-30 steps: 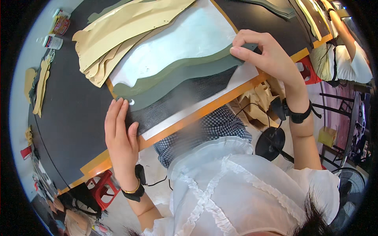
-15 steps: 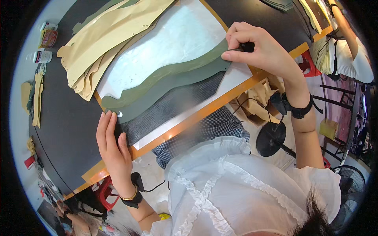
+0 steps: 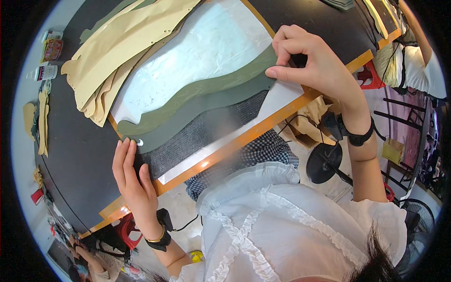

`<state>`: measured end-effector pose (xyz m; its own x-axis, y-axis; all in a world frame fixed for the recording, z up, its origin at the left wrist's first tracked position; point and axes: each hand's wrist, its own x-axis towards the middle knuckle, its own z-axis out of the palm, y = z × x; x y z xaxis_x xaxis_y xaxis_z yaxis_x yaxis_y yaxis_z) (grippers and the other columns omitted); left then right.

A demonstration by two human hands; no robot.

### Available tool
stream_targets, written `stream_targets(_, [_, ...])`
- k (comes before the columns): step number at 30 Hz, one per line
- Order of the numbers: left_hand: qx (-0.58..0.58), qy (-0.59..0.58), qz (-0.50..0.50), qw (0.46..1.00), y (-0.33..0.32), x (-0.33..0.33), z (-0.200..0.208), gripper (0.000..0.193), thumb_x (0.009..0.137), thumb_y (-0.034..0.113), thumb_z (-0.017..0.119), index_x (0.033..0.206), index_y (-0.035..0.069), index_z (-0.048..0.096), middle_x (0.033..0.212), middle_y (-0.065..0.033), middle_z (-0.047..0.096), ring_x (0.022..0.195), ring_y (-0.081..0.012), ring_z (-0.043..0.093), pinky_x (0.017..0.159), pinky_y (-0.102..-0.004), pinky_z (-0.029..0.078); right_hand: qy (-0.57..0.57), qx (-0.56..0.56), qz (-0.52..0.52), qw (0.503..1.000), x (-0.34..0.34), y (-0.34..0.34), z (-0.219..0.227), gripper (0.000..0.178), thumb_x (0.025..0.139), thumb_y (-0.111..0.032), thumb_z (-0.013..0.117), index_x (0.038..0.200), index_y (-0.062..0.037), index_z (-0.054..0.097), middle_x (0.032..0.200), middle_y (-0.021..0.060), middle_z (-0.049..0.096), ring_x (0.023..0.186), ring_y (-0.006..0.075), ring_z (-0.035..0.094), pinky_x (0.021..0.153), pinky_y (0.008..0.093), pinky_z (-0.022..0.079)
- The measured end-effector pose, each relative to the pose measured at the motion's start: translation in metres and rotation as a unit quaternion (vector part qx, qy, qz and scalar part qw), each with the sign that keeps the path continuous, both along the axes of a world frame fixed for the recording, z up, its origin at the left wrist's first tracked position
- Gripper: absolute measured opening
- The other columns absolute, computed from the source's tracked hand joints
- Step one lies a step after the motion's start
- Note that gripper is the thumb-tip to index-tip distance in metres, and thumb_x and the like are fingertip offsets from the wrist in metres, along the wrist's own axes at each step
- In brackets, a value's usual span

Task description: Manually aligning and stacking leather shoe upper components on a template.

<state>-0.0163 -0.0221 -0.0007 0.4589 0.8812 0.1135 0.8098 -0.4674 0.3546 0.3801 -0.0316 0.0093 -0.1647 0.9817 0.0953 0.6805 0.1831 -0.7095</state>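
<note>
A long wavy strip lies slantwise across the board before me, with an olive-green band (image 3: 197,93) along its far side and a smooth dark green band (image 3: 206,105) along its near side. It looks like leather or a similar sheet. My right hand (image 3: 307,61) pinches the strip's right end between thumb and bent fingers. At its left end my left hand (image 3: 134,171) rests with fingers stretched out, fingertips touching the edge beside a small white spot. A black ribbed piece (image 3: 206,124) lies along the strip's near edge, above a white sheet (image 3: 279,101).
Beyond the strip is a pale, glossy sheet (image 3: 188,58). Tan cut pieces (image 3: 127,47) are piled at the far left. Small containers (image 3: 46,73) stand by the table's left edge. The orange table edge (image 3: 235,136) runs in front of me. Another person (image 3: 416,61) is at the right.
The table and pieces sit slightly shifted in the view. My right thumb and index finger show a wider gap at their base; both hands stay at the strip's ends.
</note>
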Motion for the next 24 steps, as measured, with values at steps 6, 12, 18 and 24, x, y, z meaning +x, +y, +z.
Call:
stream_targets(6, [-0.004, 0.000, 0.002, 1.000, -0.001, -0.001, 0.001, 0.036, 0.100, 0.011, 0.046, 0.134, 0.004, 0.055, 0.142, -0.0155, 0.049, 0.135, -0.0311, 0.044, 0.112, -0.0400, 0.033, -0.022, 0.018, 0.007, 1.000, -0.001, 0.001, -0.002, 0.029, 0.078, -0.024, 0.077, 0.071, -0.0035, 0.057, 0.085, 0.0041, 0.052, 0.087, 0.0207, 0.051, 0.077, 0.0317, 0.041])
stream_targets(12, [-0.009, 0.002, 0.001, 1.000, -0.001, -0.001, 0.001, 0.036, 0.099, 0.008, 0.046, 0.134, 0.003, 0.053, 0.143, -0.0157, 0.048, 0.137, -0.0318, 0.041, 0.113, -0.0403, 0.032, -0.021, 0.030, -0.007, 0.999, -0.008, -0.003, -0.004, 0.027, 0.077, -0.023, 0.077, 0.074, -0.0048, 0.056, 0.084, 0.0050, 0.051, 0.088, 0.0222, 0.050, 0.078, 0.0332, 0.041])
stream_targets(18, [-0.002, 0.001, -0.009, 1.000, -0.002, 0.001, 0.002, 0.038, 0.097, 0.007, 0.049, 0.135, 0.002, 0.052, 0.144, -0.0154, 0.047, 0.136, -0.0324, 0.042, 0.112, -0.0408, 0.033, -0.110, 0.140, -0.084, 0.980, -0.008, -0.013, -0.015, 0.027, 0.079, -0.016, 0.075, 0.091, -0.0052, 0.053, 0.083, 0.0051, 0.051, 0.086, 0.0194, 0.052, 0.078, 0.0331, 0.043])
stream_targets(24, [-0.001, -0.006, -0.029, 1.000, -0.002, 0.002, 0.002, 0.039, 0.097, 0.009, 0.051, 0.136, 0.003, 0.052, 0.143, -0.0150, 0.046, 0.135, -0.0324, 0.042, 0.112, -0.0411, 0.033, 0.164, 0.158, -0.302, 0.926, 0.001, -0.032, -0.025, 0.012, 0.088, -0.002, 0.065, 0.100, -0.0032, 0.061, 0.085, 0.0029, 0.059, 0.076, 0.0125, 0.055, 0.072, 0.0248, 0.047])
